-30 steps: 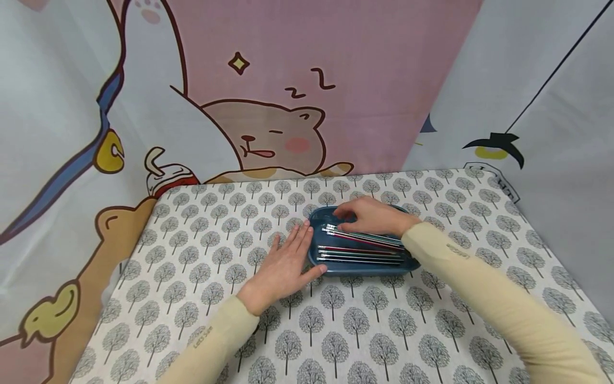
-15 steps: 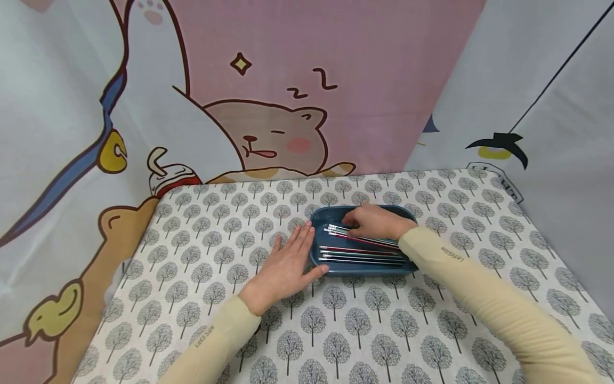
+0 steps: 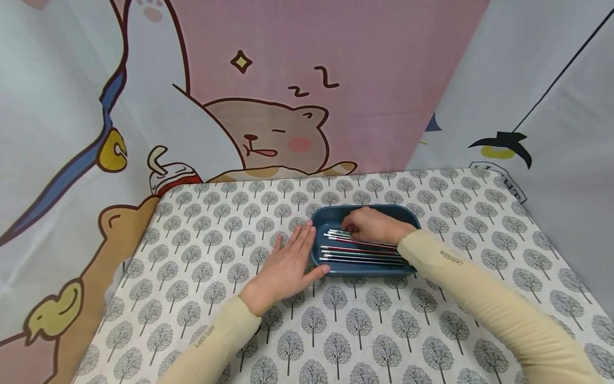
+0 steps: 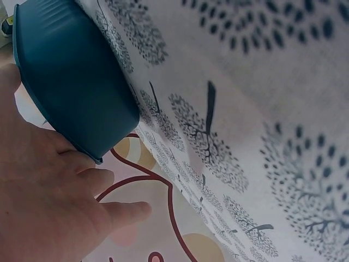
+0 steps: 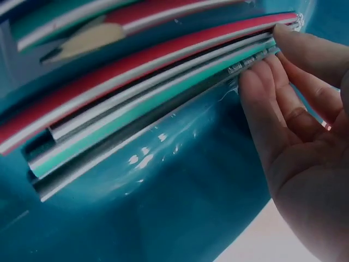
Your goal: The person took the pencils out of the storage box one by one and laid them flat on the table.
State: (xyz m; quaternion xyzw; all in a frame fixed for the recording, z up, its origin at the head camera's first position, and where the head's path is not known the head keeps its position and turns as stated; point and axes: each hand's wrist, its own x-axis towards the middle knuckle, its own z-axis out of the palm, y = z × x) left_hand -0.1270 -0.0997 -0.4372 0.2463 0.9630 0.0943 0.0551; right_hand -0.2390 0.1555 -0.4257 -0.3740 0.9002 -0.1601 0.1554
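White tree-print cloth [image 3: 374,341] lies under a blue tray [image 3: 369,272], whose left end a person's left hand [image 3: 283,269] touches, its fingers straight. The right hand [image 3: 374,225] reaches inside, thumb and fingers pinching a bundle of striped pencils [image 5: 163,87]; beside it, nearer the person, lie more pencils [image 3: 355,257].

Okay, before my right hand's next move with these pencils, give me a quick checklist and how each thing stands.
1. Left hand touching tray: ok, at its left rim.
2. Tray on tree-print cloth: ok.
3. Right hand on far pencils: ok, thumb and fingers pinch them.
4. Grip firm: cannot tell.
5. Far pencils' ends even: not ok, staggered.
6. Near pencils separate: ok, gap at eraser ends.
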